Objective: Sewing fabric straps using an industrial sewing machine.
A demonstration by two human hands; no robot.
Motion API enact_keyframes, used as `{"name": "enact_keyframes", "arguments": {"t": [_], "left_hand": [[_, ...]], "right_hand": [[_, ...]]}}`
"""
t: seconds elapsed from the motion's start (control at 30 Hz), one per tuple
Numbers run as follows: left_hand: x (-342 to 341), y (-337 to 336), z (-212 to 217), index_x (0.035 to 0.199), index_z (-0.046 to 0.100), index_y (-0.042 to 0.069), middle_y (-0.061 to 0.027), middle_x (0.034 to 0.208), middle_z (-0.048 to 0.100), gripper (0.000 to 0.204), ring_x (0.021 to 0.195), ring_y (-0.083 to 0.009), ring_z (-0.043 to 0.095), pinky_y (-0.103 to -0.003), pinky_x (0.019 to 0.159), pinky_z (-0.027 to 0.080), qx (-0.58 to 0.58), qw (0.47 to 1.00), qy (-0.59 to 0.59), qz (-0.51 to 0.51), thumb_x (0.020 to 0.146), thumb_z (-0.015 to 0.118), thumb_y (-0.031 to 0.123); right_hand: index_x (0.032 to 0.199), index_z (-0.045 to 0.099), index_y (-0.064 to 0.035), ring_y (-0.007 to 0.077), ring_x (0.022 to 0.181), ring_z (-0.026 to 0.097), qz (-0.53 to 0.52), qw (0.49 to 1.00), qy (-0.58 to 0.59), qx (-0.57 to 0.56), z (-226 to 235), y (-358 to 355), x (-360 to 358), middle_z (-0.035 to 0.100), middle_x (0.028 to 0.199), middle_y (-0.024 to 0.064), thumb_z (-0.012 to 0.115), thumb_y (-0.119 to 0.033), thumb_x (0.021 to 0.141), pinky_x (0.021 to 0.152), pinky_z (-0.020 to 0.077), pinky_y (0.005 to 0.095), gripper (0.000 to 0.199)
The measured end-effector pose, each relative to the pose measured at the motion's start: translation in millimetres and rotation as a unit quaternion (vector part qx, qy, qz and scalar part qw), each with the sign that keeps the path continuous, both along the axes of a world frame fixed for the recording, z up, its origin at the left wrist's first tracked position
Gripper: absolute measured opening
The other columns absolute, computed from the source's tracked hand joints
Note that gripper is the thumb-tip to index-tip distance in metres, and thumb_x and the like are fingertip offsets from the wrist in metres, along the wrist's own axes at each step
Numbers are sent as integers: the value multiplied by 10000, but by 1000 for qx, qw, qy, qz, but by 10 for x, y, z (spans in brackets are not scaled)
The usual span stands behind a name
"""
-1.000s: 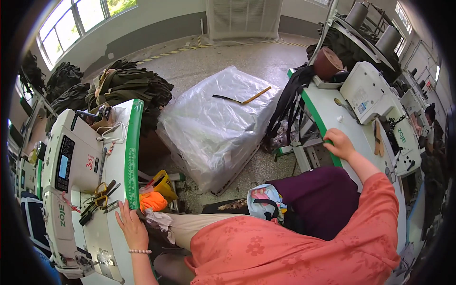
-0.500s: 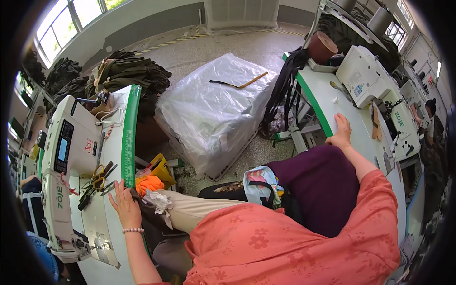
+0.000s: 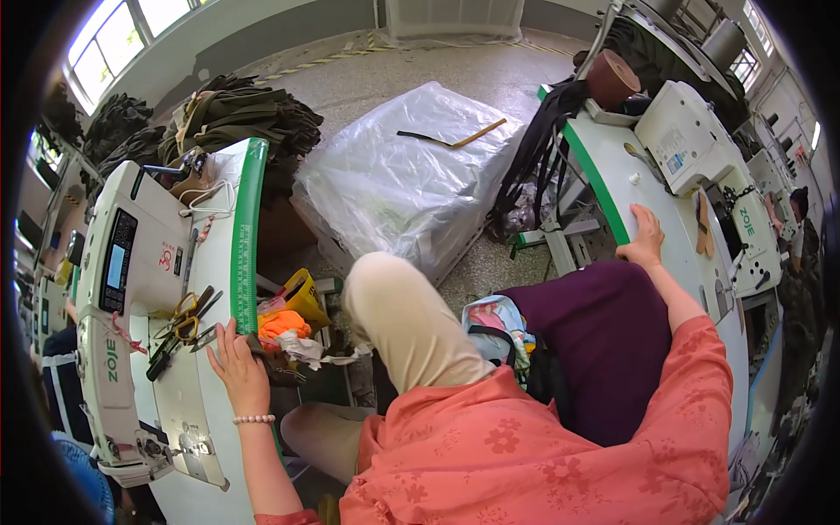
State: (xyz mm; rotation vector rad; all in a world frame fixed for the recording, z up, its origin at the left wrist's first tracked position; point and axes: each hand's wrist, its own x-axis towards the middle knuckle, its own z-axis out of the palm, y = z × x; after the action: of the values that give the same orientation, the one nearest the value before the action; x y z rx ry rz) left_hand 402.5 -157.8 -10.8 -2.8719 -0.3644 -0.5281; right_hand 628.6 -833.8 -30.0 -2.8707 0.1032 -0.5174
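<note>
On the white left desk (image 3: 219, 262), resting left hand (image 3: 242, 372), fingers spread, near scissors (image 3: 193, 318) lying ahead and to the left, pointing forward and right, with loosely spread right hand (image 3: 646, 241) far off on the right desk (image 3: 612, 157).

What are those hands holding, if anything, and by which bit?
Nothing, as far as shows: the left hand rests on the edge of the left table, the right hand on the right table.
</note>
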Motion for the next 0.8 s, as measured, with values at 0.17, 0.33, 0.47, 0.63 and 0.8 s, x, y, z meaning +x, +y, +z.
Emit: {"name": "enact_keyframes", "arguments": {"t": [0.17, 0.33, 0.47, 0.63, 0.8], "left_hand": [[-19, 36, 24, 1077, 465, 46, -103, 1423, 405, 342, 1406, -293, 277, -539, 1153, 146, -25, 1000, 15, 7, 767, 581, -39], [-49, 98, 55, 1067, 472, 46, -100, 1413, 409, 341, 1399, -296, 286, -536, 1151, 161, -44, 999, 19, 7, 758, 592, -34], [-15, 124, 63, 1067, 459, 58, -97, 1418, 407, 355, 1394, -305, 295, -524, 1151, 163, -54, 998, 18, 2, 752, 582, -54], [33, 115, 94, 1076, 445, 63, -98, 1427, 397, 377, 1393, -311, 297, -519, 1149, 168, -62, 998, 24, -1, 746, 573, -68], [121, 87, 136, 1079, 443, 61, -101, 1436, 388, 382, 1393, -309, 297, -520, 1145, 176, -64, 997, 37, 11, 744, 566, -75]], "right_hand": [[1248, 497, -114, 301, 1240, 438, 3, 1000, 3, -4, 8, 79, -34, 495, 1314, 67, 764, -93, 392, 1017, 363, 430, 897], [1251, 494, -115, 308, 1248, 431, 8, 1000, 2, -5, -10, 127, -56, 488, 1329, 63, 751, -78, 387, 1014, 371, 431, 902], [1258, 488, -110, 312, 1250, 428, 14, 1000, -1, -7, -27, 87, -60, 482, 1340, 61, 746, -66, 390, 1017, 369, 430, 906], [1276, 477, -101, 317, 1254, 424, 26, 1000, -8, -7, -59, 47, 24, 479, 1343, 70, 745, -59, 390, 1022, 364, 429, 926], [1295, 465, -92, 320, 1262, 416, 24, 1000, -2, -8, -85, 90, 65, 471, 1352, 80, 742, -49, 394, 1037, 349, 417, 943]]}}
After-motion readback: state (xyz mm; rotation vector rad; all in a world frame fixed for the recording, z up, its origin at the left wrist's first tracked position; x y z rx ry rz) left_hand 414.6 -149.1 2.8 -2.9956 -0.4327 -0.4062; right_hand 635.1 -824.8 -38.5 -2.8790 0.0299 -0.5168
